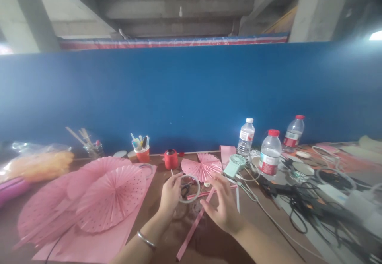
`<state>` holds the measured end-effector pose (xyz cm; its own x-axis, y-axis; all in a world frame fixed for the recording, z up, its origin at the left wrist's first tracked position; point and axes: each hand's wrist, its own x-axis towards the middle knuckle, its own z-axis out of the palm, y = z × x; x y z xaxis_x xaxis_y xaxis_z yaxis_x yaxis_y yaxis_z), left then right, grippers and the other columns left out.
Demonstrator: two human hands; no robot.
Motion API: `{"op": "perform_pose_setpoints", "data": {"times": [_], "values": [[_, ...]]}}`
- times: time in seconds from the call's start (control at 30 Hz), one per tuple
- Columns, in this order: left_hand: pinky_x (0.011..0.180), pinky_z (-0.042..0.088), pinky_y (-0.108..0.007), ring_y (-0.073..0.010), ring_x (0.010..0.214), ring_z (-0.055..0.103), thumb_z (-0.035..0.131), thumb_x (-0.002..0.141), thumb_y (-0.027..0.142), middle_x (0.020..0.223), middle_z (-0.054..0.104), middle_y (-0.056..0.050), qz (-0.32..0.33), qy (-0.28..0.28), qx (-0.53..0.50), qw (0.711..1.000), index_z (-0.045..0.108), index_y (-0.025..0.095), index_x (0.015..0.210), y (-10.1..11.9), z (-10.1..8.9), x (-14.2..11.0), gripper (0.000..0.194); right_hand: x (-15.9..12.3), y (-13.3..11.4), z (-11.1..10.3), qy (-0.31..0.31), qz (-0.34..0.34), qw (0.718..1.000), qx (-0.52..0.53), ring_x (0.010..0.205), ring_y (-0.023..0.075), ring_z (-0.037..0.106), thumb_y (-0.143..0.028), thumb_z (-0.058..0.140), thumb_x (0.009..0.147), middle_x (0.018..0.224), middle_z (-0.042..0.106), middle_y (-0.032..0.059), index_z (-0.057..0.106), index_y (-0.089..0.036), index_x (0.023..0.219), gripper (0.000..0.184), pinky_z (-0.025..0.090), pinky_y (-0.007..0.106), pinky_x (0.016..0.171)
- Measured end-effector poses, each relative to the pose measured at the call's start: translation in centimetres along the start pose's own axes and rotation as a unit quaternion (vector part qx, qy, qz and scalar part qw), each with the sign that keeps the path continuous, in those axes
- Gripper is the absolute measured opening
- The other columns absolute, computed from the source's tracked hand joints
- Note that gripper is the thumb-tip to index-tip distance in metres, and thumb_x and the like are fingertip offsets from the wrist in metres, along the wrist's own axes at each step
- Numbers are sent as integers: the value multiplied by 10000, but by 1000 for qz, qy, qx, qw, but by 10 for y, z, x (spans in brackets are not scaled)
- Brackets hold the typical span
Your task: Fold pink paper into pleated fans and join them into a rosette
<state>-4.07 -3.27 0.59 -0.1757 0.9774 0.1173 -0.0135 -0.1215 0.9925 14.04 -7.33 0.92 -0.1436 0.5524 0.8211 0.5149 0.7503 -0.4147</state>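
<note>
My left hand [171, 194] has its fingers closed on the edge of a roll of tape [198, 191], a thin whitish ring held upright above the table. To the right of the ring, my right hand [222, 206] is open, thumb and fingers apart, with nothing visible in it. Just beyond both hands lies a partly spread pink pleated paper fan [203, 167]. A pink paper strip [191, 234] runs slantwise on the brown table below the hands. Dark scissors handles [184, 193] seem to show through the ring, but they are blurred.
Large round pink paper fans [112, 200] cover the left, on pink paper. Behind stand a cup of pens [142, 152], a red spool [171, 160] and bottles [270, 152]. A mint handheld fan [235, 165] and tangled cables [298, 204] lie right. A blue partition [185, 93] closes the back.
</note>
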Motion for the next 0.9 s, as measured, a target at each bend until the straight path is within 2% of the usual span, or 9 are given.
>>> {"op": "perform_pose_setpoints", "data": {"times": [0.1,0.23,0.37,0.43,0.5,0.57,0.6,0.73,0.9], "values": [[371,242,-154,-42,383,295,520,733,373,501,375,86,-19,-34,-32,999,552,155,931,-3,2,0,296,4,-3,-1,-86,-110,986,-91,1131,263,393,-214,556,768,1164,525,70,504,-263,1133,372,264,453,942],[386,307,-174,-53,395,351,528,724,423,568,427,67,-23,-71,-22,997,537,162,889,-7,4,1,309,10,-3,0,-98,-114,985,-90,1002,204,486,-141,505,812,904,640,12,589,-248,884,154,268,404,900],[667,452,-330,-181,766,552,379,826,407,846,560,-55,128,-33,135,982,559,177,959,-1,2,-3,320,8,-2,3,-113,-70,989,-71,950,201,486,-131,438,839,852,615,34,556,-206,829,140,277,389,865],[851,374,-421,-225,999,480,349,850,342,1047,529,-93,266,-41,253,929,571,198,992,9,0,-8,301,6,-1,4,-114,-52,990,-65,932,204,484,-121,416,839,857,597,43,541,-198,832,147,287,388,852],[909,305,-448,-234,1039,448,377,845,294,1056,545,-85,372,-138,350,849,593,217,970,20,-3,-14,261,4,1,5,-103,-30,993,-57,913,203,486,-110,407,832,864,581,48,529,-192,841,147,305,385,840],[874,333,-397,-203,924,504,369,853,254,897,598,-59,400,-245,390,793,602,207,902,28,-4,-20,243,4,2,5,-91,-13,995,-39,906,203,487,-114,404,833,886,567,54,520,-192,850,140,330,379,828],[817,366,-349,-180,832,525,351,862,245,818,602,-45,393,-279,392,783,596,196,866,30,-5,-23,250,4,3,5,-85,-9,996,-27,913,204,486,-122,403,838,904,560,59,519,-195,853,137,343,374,824],[582,362,-234,-127,611,497,308,882,261,686,572,-20,343,-307,370,807,563,178,781,29,-5,-28,286,4,5,3,-71,-22,997,5,973,219,477,-165,413,854,1003,545,87,513,-206,986,171,381,370,828],[536,322,-229,-122,555,466,327,869,290,625,537,-19,360,-281,387,801,538,176,705,24,-7,-27,291,6,6,1,-76,0,997,-33,984,231,482,-247,461,847,1038,551,89,481,-205,1109,266,386,385,848]]}}
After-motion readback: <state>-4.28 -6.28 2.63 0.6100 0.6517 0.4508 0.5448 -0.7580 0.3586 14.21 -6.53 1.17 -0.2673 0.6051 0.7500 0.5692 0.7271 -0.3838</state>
